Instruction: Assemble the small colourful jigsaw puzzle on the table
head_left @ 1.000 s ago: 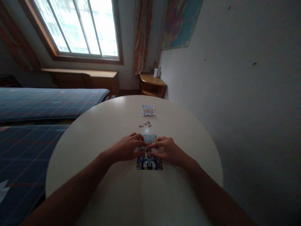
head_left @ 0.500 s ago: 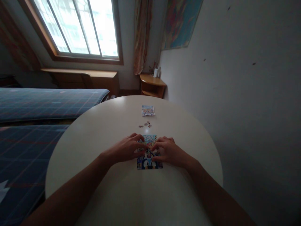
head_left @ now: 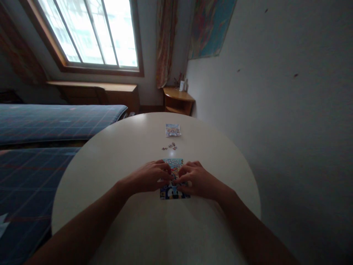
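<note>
A small colourful jigsaw puzzle (head_left: 174, 193) with a blue cartoon dog face on its lower part lies flat before me. My left hand (head_left: 154, 176) rests over its left side, the fingers bent but apart, fingertips on the picture. From the right, my right hand (head_left: 194, 178) reaches over the other side; its index finger points to the puzzle's middle and the thumb lies lower, with a gap between them. Both hands cover part of the picture. No loose piece shows between the fingers. Beyond the puzzle, several loose jigsaw pieces (head_left: 171, 146) lie in a small group.
A pale round table (head_left: 110, 147) carries everything. Near its far edge lies a small printed packet or sheet (head_left: 173, 130). A plaid-covered bed (head_left: 55, 121) is at the left, a white wall (head_left: 275, 129) at the right, and a corner shelf (head_left: 178, 95) behind.
My right index finger has shifted slightly left and down over the puzzle's middle. The left fingers have moved slightly closer to it. The view has shifted a little.
</note>
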A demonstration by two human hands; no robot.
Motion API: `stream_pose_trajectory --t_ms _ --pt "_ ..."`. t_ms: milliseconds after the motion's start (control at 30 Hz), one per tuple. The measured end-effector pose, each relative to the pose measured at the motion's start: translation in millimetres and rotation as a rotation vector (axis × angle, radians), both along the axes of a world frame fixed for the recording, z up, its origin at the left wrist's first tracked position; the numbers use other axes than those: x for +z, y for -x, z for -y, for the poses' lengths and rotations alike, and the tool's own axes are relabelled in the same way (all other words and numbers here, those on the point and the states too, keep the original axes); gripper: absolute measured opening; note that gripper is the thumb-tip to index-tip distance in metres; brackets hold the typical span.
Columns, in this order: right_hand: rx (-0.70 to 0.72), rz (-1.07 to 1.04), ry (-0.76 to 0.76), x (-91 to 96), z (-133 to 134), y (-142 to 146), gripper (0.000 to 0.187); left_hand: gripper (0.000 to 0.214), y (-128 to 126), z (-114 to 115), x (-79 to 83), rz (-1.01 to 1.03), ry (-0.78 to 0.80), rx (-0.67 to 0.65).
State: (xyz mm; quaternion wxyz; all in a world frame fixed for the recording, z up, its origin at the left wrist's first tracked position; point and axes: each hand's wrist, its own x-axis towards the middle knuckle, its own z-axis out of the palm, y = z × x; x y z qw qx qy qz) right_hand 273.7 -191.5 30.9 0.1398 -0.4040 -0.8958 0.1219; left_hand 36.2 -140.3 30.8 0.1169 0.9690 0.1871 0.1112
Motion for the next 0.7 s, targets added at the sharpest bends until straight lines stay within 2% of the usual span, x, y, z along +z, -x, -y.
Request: stream_pose_trajectory --t_ms 200,300,467,700 --pt "0.017 -0.061 -0.001 3.3 0 0 0.015 0.017 0 -1 -0.6 0.023 0.018 0.022" --pt "-0.055 -0.116 -0.046 -0.4 -9 -5 0.015 0.015 3 -6 -2.8 0.044 0.004 0.096" --pt "-0.233 -0.137 -0.081 -7.6 -42 -9 0.011 0.019 12 -22 -9.5 0.079 -0.061 0.318" --pt "-0.417 0.108 -0.06 4.4 -101 19 0.018 0.021 21 -38 -21.0 0.091 -0.086 0.469"
